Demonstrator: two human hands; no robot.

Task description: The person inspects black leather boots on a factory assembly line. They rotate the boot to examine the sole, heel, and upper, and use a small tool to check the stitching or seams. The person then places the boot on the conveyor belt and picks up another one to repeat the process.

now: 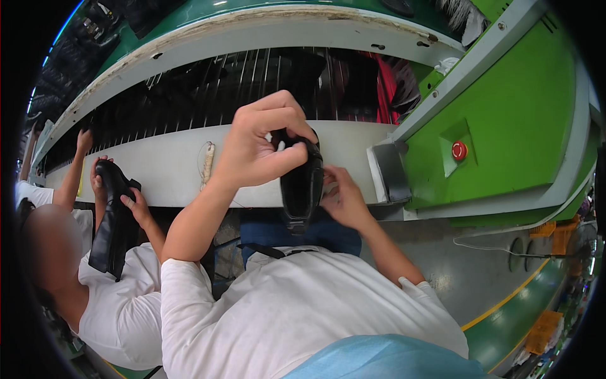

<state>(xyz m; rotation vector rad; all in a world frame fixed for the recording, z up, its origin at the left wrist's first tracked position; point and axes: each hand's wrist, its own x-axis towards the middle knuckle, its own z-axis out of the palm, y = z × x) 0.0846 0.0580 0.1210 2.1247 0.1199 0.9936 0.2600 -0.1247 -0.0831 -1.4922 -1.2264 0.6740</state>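
Fingers of the left hand [255, 148] curl closed over the top edge of a black shoe [302, 186] — thumb and fingertips pinch its upper rim. Right hand [341, 199] closes on the shoe's right side, fingers partly hidden behind it. Shoe hangs upright above the lap, just before the white conveyor edge [170, 164]. At left, a co-worker's hand [136, 208] grips a black boot [113, 221] — well apart.
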